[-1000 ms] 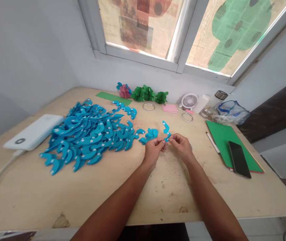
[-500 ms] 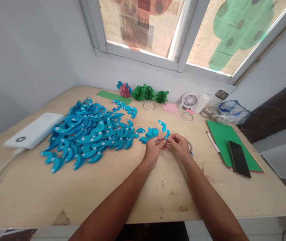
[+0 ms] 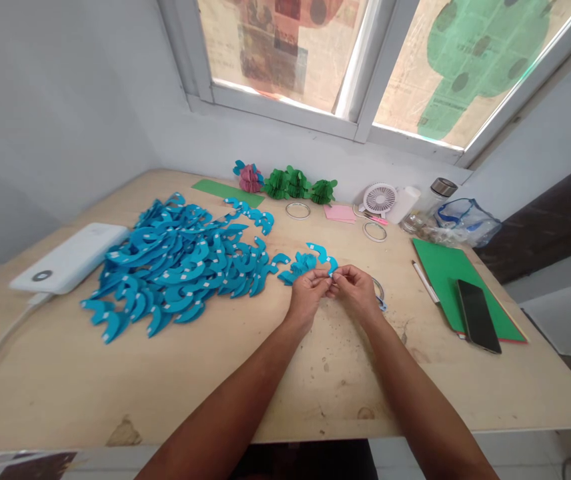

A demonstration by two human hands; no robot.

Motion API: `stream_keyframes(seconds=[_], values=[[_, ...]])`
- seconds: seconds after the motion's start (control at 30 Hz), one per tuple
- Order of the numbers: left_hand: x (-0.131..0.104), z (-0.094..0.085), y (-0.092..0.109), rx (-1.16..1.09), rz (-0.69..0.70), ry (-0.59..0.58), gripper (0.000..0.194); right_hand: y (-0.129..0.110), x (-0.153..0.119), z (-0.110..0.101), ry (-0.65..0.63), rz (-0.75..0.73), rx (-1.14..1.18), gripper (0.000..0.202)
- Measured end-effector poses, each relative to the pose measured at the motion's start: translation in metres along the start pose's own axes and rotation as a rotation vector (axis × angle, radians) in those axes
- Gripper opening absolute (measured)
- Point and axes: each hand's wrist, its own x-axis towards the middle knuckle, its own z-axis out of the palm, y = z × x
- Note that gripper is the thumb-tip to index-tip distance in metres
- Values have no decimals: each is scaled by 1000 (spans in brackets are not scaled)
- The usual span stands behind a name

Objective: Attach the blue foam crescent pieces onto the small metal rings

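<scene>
Both hands (image 3: 308,293) (image 3: 354,288): fingertips pinched nearly closed | blue paper strip (image 3: 319,252) apparently gripped between, free end reaching beyond fingers

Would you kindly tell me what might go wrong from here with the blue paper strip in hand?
The blue paper strip is pinched near one end between the left hand and right hand, its far end unsupported, so a tug could crease or tear it. The small blue paper cluster lies close beside the left hand, so a sideways move might knock or flatten it.
</scene>
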Motion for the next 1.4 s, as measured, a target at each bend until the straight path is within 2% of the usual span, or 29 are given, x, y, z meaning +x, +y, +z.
stream_keyframes(seconds=[0.17,0.77,1.07,1.2,1.4], values=[[1,0,-1,-4,4,-12,21,-4,-1,1,44,15,-30,21],[0,1,-2,-39,5,37,23,-13,-5,1,91,-160,-248,14],[0,0,1,49,95,124,13,-21,-11,4,86,-421,-531,16],[0,1,3,77,126,159,11,-23,-16,8,138,-512,-676,16],[0,1,3,106,158,167,8,-24,-17,11,214,-610,-724,14]])
